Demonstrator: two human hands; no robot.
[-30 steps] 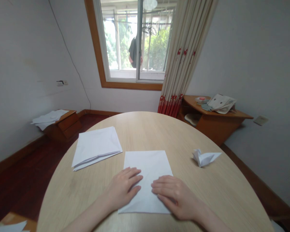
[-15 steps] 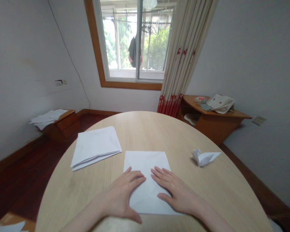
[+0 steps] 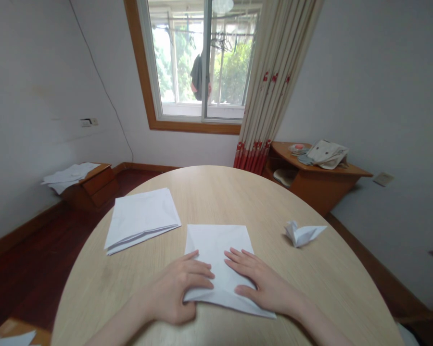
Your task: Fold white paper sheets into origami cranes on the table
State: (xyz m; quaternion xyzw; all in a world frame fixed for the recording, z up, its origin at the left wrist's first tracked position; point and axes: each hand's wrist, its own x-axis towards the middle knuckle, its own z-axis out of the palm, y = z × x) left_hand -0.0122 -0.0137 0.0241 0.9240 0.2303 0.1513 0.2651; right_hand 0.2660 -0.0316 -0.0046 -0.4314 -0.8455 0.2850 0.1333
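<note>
A white sheet of paper (image 3: 218, 238) lies before me on the round wooden table, its near left corner lifted and bent up. My left hand (image 3: 178, 288) pinches that corner, with the thumb at the near edge, partly hidden under it, and the fingers on top. Flat on the right half of the sheet rests my right hand (image 3: 256, 278), fingers stretched out and thumb apart. To the right sits a folded paper bird (image 3: 299, 235), touched by neither hand.
A stack of white paper (image 3: 144, 216) is on the left of the round table (image 3: 238, 197). Beyond the table stand a small drawer cabinet (image 3: 94, 185) with papers on it and a corner desk (image 3: 321, 185) holding a cloth bag (image 3: 326, 154). A curtain (image 3: 274, 91) hangs by the window.
My left thumb has moved in to the paper's near edge, and the near left corner has risen from the table. My right hand stays in place.
</note>
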